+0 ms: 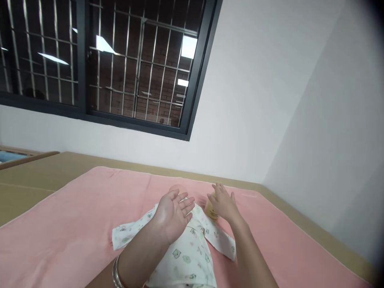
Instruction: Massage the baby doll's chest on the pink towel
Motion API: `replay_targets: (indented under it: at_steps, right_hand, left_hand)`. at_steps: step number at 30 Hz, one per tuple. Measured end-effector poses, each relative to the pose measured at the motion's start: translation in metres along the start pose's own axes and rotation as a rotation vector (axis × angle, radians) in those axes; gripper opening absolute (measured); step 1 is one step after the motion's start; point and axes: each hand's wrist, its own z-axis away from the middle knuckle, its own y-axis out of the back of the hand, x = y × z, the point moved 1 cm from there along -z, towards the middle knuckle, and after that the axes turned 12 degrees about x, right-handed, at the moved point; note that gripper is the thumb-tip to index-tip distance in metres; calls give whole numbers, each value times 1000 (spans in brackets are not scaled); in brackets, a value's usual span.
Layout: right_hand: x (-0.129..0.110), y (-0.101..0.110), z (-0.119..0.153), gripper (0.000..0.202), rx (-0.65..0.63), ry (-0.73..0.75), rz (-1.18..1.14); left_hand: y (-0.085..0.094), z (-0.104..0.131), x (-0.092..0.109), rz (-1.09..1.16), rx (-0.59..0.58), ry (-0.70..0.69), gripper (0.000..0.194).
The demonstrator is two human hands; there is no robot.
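A white long-sleeved baby outfit [186, 256] with small green and brown animal and leaf prints lies with its sleeves spread. A rounded, skin-toned shape [177, 188], like a doll's head, shows past its collar, partly hidden by my left hand. My left hand [174, 214] is open, palm up above the outfit's chest, holding nothing; a silver bangle circles that wrist. Beside the right shoulder of the outfit stands a yellow container [211, 212] with dark lettering. My right hand [222, 201] has its fingers spread over this container's upper part; whether they touch it I cannot tell.
A pink mat [99, 200] with a pale edge lies under the outfit on a tan surface [78, 160]. White walls [246, 100] rise behind and to the right. A dark-framed window [192, 80] with metal bars is at the back left. Something blue [12, 156] shows at the far left.
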Motion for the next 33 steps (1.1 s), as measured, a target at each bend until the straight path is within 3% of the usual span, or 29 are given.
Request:
replay_targets:
  at_steps: [6, 12, 16, 21, 25, 30, 33]
  right_hand:
    - [-3, -3, 8, 65, -53, 30, 43]
    - [-5, -5, 8, 59, -109, 8, 104]
    - [-28, 8, 20, 59, -48, 84, 3]
    - [-86, 36, 70, 61, 86, 323, -553]
    - [-123, 51, 125, 61, 152, 488, -705]
    - [-141, 67, 166, 85, 227, 803, -816]
    - [-137, 74, 167, 79, 214, 824, -835]
  left_hand:
    - [2, 18, 7, 27, -10, -72, 48]
    - [4, 28, 5, 7, -18, -131, 49]
    - [3, 25, -1, -17, 13, -141, 48]
    - [-3, 33, -10, -1, -70, -160, 52]
    - [-2, 53, -8, 17, -104, -184, 57]
    - [10, 64, 1, -57, -149, -373, 59]
    - [17, 66, -13, -102, -180, -467, 60]
